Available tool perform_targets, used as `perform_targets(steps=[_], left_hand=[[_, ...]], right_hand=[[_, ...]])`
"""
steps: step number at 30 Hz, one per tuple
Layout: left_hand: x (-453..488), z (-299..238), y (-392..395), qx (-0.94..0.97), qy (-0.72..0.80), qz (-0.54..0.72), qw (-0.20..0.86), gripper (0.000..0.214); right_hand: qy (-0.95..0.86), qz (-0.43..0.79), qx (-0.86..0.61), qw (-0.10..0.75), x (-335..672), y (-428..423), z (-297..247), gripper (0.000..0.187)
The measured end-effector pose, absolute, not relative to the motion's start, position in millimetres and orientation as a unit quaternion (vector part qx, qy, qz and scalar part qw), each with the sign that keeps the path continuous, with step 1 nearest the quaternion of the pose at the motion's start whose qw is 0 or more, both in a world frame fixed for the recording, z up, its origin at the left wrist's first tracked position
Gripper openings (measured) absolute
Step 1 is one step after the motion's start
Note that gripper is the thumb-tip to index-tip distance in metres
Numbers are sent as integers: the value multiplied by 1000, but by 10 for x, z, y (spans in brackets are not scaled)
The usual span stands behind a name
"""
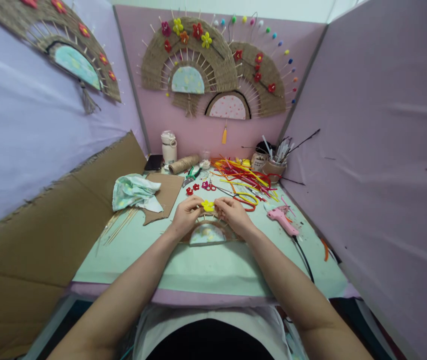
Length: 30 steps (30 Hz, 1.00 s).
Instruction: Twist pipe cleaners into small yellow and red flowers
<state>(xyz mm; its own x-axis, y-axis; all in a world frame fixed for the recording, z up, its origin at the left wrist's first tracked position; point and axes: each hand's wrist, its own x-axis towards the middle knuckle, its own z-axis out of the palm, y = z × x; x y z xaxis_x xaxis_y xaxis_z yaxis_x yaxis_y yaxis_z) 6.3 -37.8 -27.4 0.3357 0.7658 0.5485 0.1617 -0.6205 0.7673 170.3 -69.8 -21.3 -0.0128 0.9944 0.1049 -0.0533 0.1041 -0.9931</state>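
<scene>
A small yellow flower (207, 206) is held up between my two hands, above a half-round twine fan (208, 234) lying flat on the table. My left hand (188, 215) pinches the flower's left side with thumb and fingers. On its right side, my right hand (233, 212) is closed with its fingertips at the petals. Just beyond my hands lie red flowers (189, 191) and a magenta flower (204, 185). Scissors with yellow and red handles (249, 200) rest beyond my right hand. Parts of the fan are hidden under both hands.
A pink glue gun (283, 221) with a black cord lies at right. Colourful pipe cleaners (241, 175) are heaped at the back. Left are a crumpled cloth (134, 192), cardboard (168, 192) and thin sticks (121, 225). A white bottle (168, 147) and a stick-filled pot (273, 170) stand behind.
</scene>
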Motion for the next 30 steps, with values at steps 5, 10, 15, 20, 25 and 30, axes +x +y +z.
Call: perform_targets(steps=[5, 10, 15, 20, 25, 30], left_hand=[[57, -204, -435, 724, 302, 523, 334, 11], [58, -246, -428, 724, 279, 525, 348, 10], [62, -299, -421, 732, 277, 523, 337, 10], [32, -312, -426, 747, 306, 552, 207, 10], [5, -332, -419, 766, 322, 549, 91, 14], [31, -343, -410, 781, 333, 517, 108, 18]], right_hand=[[-687, 164, -429, 563, 1717, -754, -221, 19], [-747, 22, -395, 534, 1738, -746, -299, 23], [-758, 10, -395, 518, 1745, -767, -290, 22], [-659, 208, -440, 573, 1712, -765, -226, 25], [-576, 445, -444, 522, 1708, -724, -208, 26], [-577, 425, -472, 514, 1709, -713, -219, 21]])
